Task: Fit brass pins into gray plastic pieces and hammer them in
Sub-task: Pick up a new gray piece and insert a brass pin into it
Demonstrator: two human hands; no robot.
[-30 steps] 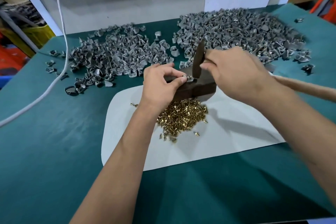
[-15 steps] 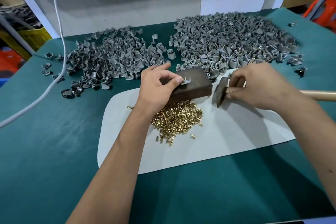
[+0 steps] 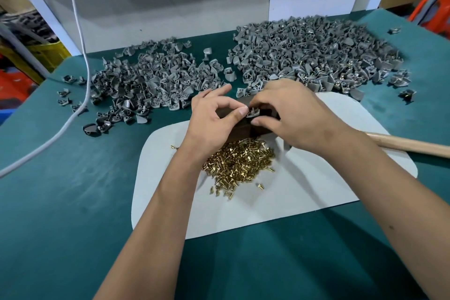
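Note:
A small gray plastic piece (image 3: 252, 112) with pins standing up from it sits on top of a dark block (image 3: 243, 130). My left hand (image 3: 214, 117) pinches its left side between thumb and forefinger. My right hand (image 3: 292, 114) pinches its right side, thumb below and forefinger above. A heap of brass pins (image 3: 238, 161) lies on the white mat (image 3: 304, 197) just in front of the block. The hammer lies on the mat under my right wrist; its wooden handle (image 3: 414, 145) points right and its head is mostly hidden.
Two big heaps of gray plastic pieces lie on the green table (image 3: 60, 202), one at back left (image 3: 155, 80) and one at back right (image 3: 316, 51). A white cable (image 3: 73, 114) runs down the left side. A white panel stands behind the heaps.
My right hand has laid the hammer down on the mat and moved left onto the gray piece on the block. My left hand stays at the piece.

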